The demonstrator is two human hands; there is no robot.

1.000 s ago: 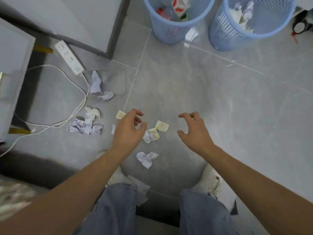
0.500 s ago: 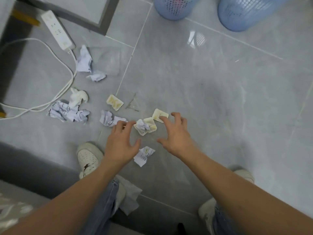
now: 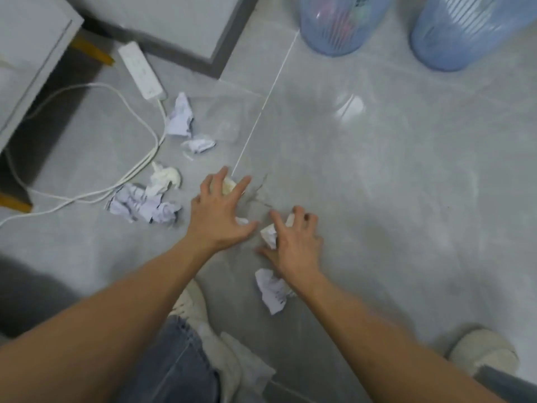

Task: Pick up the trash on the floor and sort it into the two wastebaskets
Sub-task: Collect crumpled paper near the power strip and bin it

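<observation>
Trash lies scattered over the grey tiled floor (image 3: 406, 199) in front of a crouching person, whose jeans leg (image 3: 174, 365) and two pale shoes, one (image 3: 190, 303) beside the left forearm and one (image 3: 483, 356) at the lower right, fill the near edge. Nearest of the litter, a crumpled printed paper (image 3: 271, 289) sits just beside the right wrist. The right hand (image 3: 293, 242) has its fingers curled down over a small white wad (image 3: 268, 234) and a pale yellowish scrap (image 3: 290, 220); whether it has closed on them or only touches them cannot be told. The left hand (image 3: 218, 213) is spread, fingers straight, hovering over or touching a cream-coloured scrap (image 3: 228, 186) that shows between the fingers. To the left lie a crumpled lilac-white sheet (image 3: 142, 206) and a white tissue ball (image 3: 164, 177), both close to the white cable (image 3: 87, 196). Farther on are a small paper wad (image 3: 199, 145) and a taller crumpled paper (image 3: 180, 116), near a clear plastic bag (image 3: 226, 117) flat on the tiles. The cable runs to a white power strip (image 3: 141, 69) beside a grey cabinet (image 3: 174, 21). At the far edge stand two blue wastebaskets, well apart from the litter: the left one (image 3: 334, 30) shows coloured contents through its slats, and the right one (image 3: 465, 36) stands beside it.
</observation>
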